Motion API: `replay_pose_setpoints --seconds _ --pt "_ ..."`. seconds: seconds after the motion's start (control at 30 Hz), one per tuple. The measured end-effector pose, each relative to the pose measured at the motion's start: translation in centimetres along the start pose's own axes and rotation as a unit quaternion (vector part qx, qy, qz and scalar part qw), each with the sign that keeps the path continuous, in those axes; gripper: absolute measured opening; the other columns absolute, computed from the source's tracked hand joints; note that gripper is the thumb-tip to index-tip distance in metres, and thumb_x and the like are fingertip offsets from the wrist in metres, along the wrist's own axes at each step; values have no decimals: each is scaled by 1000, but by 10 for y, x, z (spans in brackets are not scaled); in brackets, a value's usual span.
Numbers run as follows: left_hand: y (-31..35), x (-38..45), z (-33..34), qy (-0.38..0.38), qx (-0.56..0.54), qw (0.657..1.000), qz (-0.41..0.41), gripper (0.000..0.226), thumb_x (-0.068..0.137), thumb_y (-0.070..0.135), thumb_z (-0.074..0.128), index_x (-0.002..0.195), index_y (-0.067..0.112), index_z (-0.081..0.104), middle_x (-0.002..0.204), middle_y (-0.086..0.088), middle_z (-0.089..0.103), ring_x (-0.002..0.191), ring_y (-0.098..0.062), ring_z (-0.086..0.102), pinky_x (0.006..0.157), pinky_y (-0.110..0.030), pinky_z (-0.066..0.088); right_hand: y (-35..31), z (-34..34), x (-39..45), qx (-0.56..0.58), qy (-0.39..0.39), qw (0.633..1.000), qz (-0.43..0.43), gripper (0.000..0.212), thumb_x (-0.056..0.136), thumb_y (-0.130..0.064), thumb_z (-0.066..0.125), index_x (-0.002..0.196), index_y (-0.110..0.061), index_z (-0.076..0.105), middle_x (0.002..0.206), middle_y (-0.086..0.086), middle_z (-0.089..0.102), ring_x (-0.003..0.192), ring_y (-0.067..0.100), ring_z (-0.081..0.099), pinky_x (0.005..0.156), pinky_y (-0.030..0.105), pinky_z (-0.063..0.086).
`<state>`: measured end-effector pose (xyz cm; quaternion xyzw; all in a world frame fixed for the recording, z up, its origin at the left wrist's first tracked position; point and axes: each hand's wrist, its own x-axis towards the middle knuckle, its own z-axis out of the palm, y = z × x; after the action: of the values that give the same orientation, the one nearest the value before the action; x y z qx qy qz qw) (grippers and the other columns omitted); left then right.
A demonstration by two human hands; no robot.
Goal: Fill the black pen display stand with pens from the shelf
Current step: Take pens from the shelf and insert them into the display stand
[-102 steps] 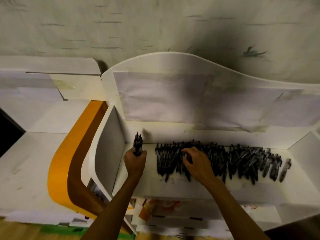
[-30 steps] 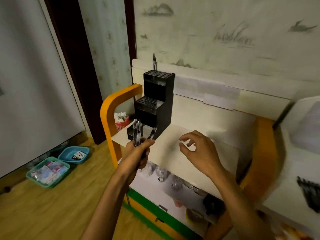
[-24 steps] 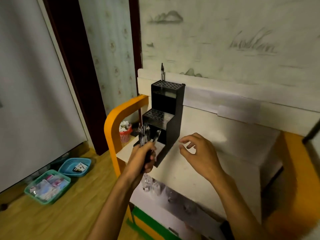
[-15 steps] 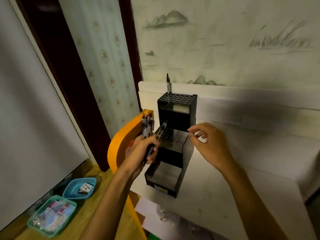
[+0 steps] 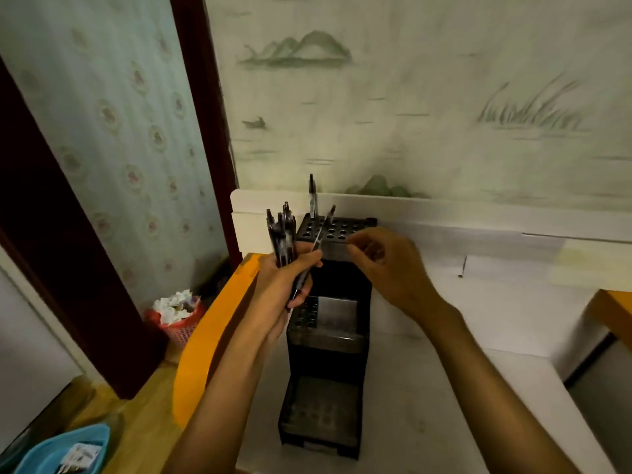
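**Pens in hand at the tiered stand**

Pale wallpaper (image 5: 410, 97) with faint ink-wash hills backs the white counter (image 5: 461, 388) you stand at, its left end trimmed in orange. On it sits the black pen display stand (image 5: 328, 343), stepped in three tiers of round holes. Only one pen (image 5: 312, 195) stands upright in the top tier, at its rear left; every other hole you can see is empty, so the filling has barely begun.

Your left hand (image 5: 284, 285) is curled tight round a bundle of pens (image 5: 282, 234), tips pointing up, with one loose pen (image 5: 316, 248) splayed out to the right between thumb and fingers. Your right hand (image 5: 383, 265) hovers just beside that stray pen, fingers bent towards a pinch but holding nothing.

These pens look light, stiff and smooth-barrelled, likely to slip against one another in the bunch. Take the splayed one by its mid-barrel, between thumb and forefinger, and steer it straight down into a hole.
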<state>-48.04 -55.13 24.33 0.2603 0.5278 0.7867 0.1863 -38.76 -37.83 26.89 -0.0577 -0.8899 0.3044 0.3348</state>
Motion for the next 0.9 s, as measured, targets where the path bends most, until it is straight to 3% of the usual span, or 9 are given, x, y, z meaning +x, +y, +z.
replay_pose_setpoints --seconds 0.1,0.27,0.4,0.57,0.7,0.8,0.9 --pt "5 14 -5 6 11 1000 -6 15 82 27 80 95 22 74 60 -2 55 45 -12 43 36 -23 28 -8 5 11 9 28 999 23 13 93 -30 64 104 -25 70 94 -14 67 81 -5 62 69 6 46" --pt "12 29 -15 -12 46 999 -9 16 87 27 76 101 20 74 62 1 60 51 -11 49 40 -22 34 -21 11 31 63 37 996 50 16 96 -39 60 100 -29 72 90 -19 71 84 -3 66 74 14 52" --pt "13 42 -12 4 69 998 3 8 79 30 80 86 28 77 59 -3 63 46 -11 52 38 -20 36 -30 16 45 140 40 988 61 21 96 -38 60 93 -25 76 86 -13 75 82 3 70 74 18 53" --pt "11 51 -11 9 89 996 23 5 79 34 80 84 35 78 64 -6 69 45 -11 54 38 -20 36 -35 19 53 247 44 964 93 18 94 -31 65 95 -18 77 87 -4 77 83 13 73 75 20 55" --pt "12 56 -15 40 49 998 -20 24 83 47 71 86 22 72 56 -1 58 42 -7 46 37 -19 31 -35 16 67 336 88 929 127 20 96 -25 64 98 -8 74 88 8 77 80 25 75 68 26 58" --pt "12 60 -25 65 -3 997 -40 17 94 30 65 83 18 60 59 2 52 43 -7 41 34 -19 26 -26 8 83 301 148 934 125 19 97 -24 62 99 -6 70 86 9 76 78 25 75 68 31 61" --pt "14 59 -33 64 -7 997 -35 15 97 26 62 90 17 53 65 4 57 43 -8 42 35 -18 25 -17 7 100 221 160 957 101 16 97 -22 63 99 -8 68 88 7 74 73 21 75 69 32 62"
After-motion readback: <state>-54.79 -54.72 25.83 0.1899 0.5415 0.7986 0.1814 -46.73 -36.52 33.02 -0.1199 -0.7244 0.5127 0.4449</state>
